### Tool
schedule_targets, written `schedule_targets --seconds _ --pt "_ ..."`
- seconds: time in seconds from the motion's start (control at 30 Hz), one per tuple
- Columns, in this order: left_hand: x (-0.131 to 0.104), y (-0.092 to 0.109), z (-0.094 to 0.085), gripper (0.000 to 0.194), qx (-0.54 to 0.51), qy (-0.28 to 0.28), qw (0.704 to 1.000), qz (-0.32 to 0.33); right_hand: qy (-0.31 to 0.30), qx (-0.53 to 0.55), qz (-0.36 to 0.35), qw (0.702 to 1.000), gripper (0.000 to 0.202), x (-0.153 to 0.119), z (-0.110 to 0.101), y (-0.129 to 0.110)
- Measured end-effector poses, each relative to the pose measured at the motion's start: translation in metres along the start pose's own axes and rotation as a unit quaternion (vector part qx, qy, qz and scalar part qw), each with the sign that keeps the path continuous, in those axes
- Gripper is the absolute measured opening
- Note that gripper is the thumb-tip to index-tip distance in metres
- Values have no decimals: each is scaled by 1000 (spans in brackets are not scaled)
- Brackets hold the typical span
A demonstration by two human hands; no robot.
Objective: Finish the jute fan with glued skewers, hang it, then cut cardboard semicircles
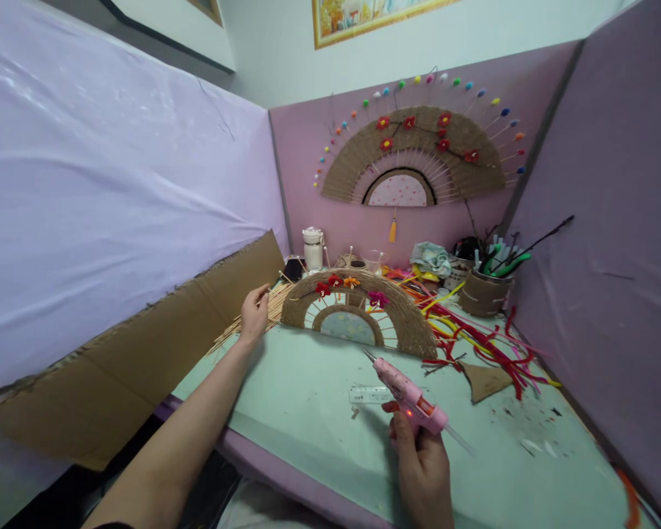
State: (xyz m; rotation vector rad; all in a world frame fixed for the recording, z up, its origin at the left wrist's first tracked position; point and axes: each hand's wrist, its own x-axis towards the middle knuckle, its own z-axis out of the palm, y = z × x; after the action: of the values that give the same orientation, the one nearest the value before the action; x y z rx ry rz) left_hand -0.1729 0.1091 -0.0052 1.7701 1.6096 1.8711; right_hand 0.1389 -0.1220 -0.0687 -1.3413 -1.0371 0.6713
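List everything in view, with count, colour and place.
framed picture: one, gold-framed, upper wall
large fan: one, brown with red flowers, back panel
tassel: one, yellow-orange, under it
small fan: one, brown, on table
bottle: one, white, back left
sticks: many, tan, beside left hand
craft strips: many, mixed colours, right
cloth: one, pale green, back
pot: one, brown, back right
cardboard sheet: one, brown, left
cardboard scrap: one, brown, right
ruler: one, clear, middle
glue gun: one, pink, in right hand
table: one, pale green, below
small bits: some too unclear to name
left hand: one, bare, by sticks
right hand: one, bare, front
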Motion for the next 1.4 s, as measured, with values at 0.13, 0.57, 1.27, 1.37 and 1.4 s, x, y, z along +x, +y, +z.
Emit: schedule_targets --seconds 0.13,0.57,1.27,1.37,1.4 --pt "1 1 0 31 -2 -1 1000 -11 -2 3 -2 1000 48 0 0 1" --pt "-2 2 -1 34 -26 -6 998 -50 -2 -1 1 1000 47 0 0 3" --pt "-52 35 -15 32 -70 120 984 -113 -4 37 7 999 43 -1 0 3" --pt "-94 52 -12 15 -65 76 987 -123 -3 55 12 998 43 -3 -7 -5" --pt "-107 59 -9 14 -67 44 989 -121 1 59 13 998 43 -3 -10 -9"
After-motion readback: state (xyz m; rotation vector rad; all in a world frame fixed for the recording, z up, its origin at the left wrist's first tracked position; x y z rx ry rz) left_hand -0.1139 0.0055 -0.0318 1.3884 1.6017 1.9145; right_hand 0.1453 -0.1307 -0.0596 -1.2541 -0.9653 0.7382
